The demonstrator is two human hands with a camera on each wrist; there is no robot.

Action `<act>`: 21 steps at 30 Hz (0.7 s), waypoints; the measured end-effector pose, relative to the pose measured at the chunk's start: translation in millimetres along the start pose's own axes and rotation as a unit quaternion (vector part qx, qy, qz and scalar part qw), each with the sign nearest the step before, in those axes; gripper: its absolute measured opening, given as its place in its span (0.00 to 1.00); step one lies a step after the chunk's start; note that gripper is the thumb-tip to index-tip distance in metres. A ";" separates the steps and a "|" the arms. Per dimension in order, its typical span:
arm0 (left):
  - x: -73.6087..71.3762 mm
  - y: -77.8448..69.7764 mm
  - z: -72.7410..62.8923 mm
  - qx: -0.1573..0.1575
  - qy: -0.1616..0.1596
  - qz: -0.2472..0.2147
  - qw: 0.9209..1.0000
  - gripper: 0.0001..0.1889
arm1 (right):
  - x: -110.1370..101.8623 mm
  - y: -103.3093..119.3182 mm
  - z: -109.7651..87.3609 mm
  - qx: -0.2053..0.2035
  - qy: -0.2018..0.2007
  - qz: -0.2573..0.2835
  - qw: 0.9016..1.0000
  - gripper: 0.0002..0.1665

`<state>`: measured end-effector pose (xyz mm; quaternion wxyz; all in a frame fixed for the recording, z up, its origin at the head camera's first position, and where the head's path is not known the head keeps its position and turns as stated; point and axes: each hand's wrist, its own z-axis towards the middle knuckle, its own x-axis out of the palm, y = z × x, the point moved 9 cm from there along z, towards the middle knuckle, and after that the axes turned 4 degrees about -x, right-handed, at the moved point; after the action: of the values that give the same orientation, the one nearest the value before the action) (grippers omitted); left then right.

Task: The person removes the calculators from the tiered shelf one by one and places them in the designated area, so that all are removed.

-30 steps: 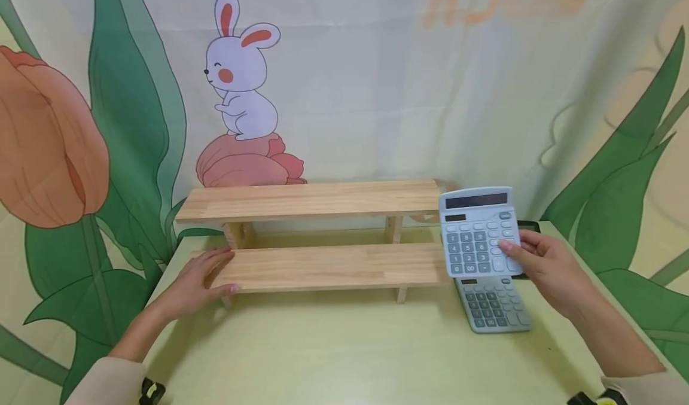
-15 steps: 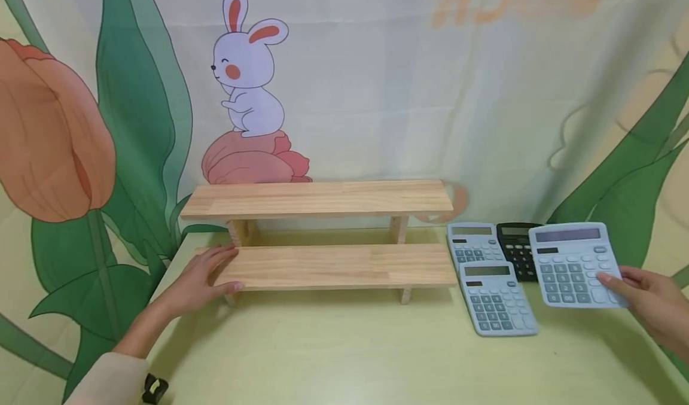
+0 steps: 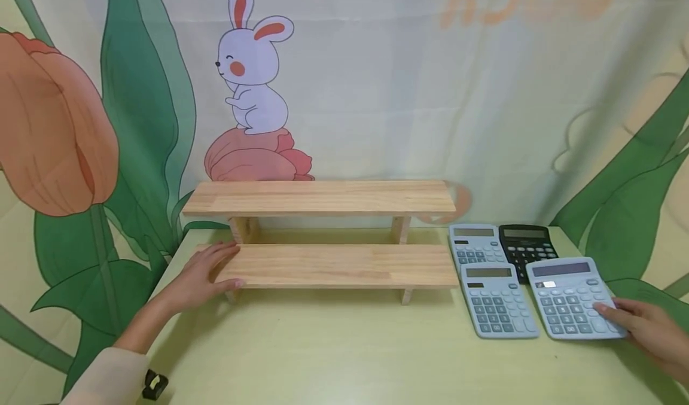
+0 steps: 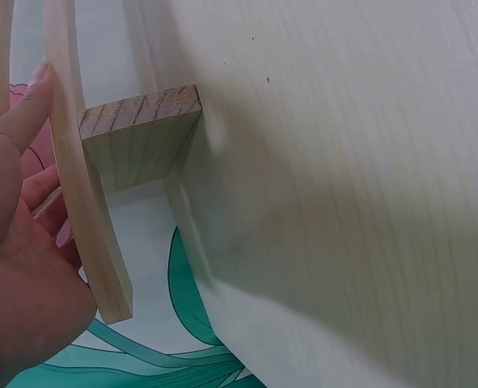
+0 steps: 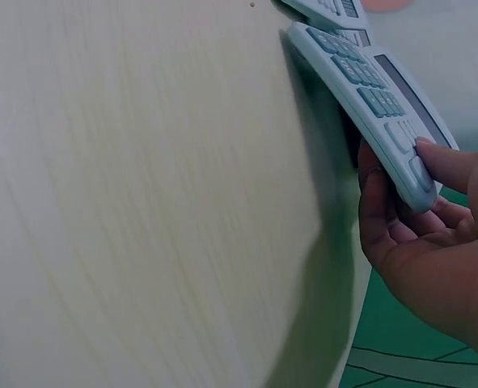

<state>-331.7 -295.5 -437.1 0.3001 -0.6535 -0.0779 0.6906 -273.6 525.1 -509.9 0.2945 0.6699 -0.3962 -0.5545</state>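
Observation:
My right hand [image 3: 654, 330] pinches a light-blue calculator [image 3: 567, 288] by its right edge, thumb on the keys and fingers underneath. In the right wrist view the calculator [image 5: 380, 101] is tilted, with a shadowed gap between it and the table. My left hand [image 3: 201, 273] rests on the left end of the lower board of a two-tier wooden shelf [image 3: 334, 266]. Its thumb touches the board's front edge, as the left wrist view also shows, and its fingers lie over the top.
Left of the held calculator lies another light-blue calculator [image 3: 497, 309]. Behind are a third light-blue one [image 3: 473, 234], partly covered, and a black calculator [image 3: 524, 236]. A printed curtain [image 3: 377, 94] hangs behind the pale table [image 3: 344, 351].
The right hand has carried its calculator right, away from the shelf end, then down toward the table beside the other calculators. The left hand has stayed on the shelf. The head view shifted slightly.

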 end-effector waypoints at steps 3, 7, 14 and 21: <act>-0.3 0.6 0.1 -0.002 0.000 -0.001 1.000 0.43 | 5.8 -0.4 3.4 0.005 0.013 -0.006 1.000 0.52; -0.4 1.7 -0.4 -0.004 0.001 -0.005 1.000 0.43 | 11.2 -3.3 9.0 0.009 0.023 0.011 1.000 0.53; 0.6 1.4 -0.3 -0.005 0.005 -0.004 1.000 0.43 | 17.5 -6.4 14.3 0.011 0.027 0.028 0.999 0.53; 0.7 -0.8 0.1 -0.003 0.005 -0.008 1.000 0.43 | 6.3 -4.4 13.3 0.005 -0.030 -0.091 0.995 0.53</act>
<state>-331.5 -294.5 -437.3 0.3038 -0.6569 -0.0835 0.6850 -285.3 522.5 -519.6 0.2280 0.6878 -0.3450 -0.5966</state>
